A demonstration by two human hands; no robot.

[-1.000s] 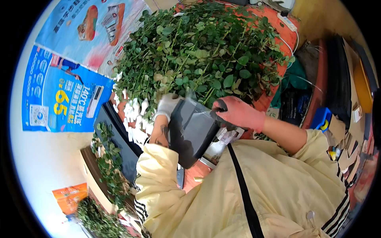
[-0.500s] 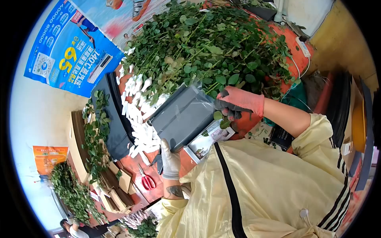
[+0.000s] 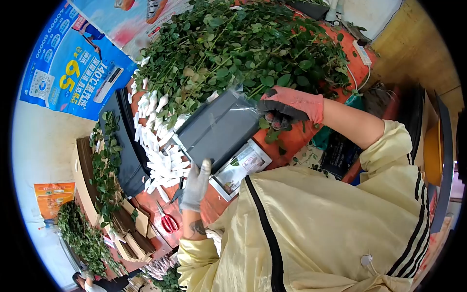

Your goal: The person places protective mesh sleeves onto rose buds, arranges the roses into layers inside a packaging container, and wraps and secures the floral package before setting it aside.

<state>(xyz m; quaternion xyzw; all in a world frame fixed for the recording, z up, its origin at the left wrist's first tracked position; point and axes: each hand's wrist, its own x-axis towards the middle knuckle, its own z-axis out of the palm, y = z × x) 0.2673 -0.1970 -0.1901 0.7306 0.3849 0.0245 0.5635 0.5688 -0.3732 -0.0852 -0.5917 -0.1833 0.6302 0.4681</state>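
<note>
A dark grey wrapping sheet, partly covered by shiny clear film, lies folded over a metal-edged holder in front of me. My left hand, in a whitish glove, is at its lower left corner, thumb raised and apart from the fingers. At the right end of the sheet is my right hand, in a red glove with a dark palm. Its fingers are curled beside the edge of the film; what they hold is hidden. Green leaves show just below this hand. A printed panel shows under the sheet's near edge.
Leafy rose stems heap across the back of the red table. White-sleeved flower heads cluster left of the holder. Red-handled scissors lie near cardboard pieces. A power strip lies at the back right. Another person is at lower left.
The whole view has shifted, so the table things sit further left. My left hand has turned and shows more of its fingers beside the thumb. My right hand stays curled near the sheet's end.
</note>
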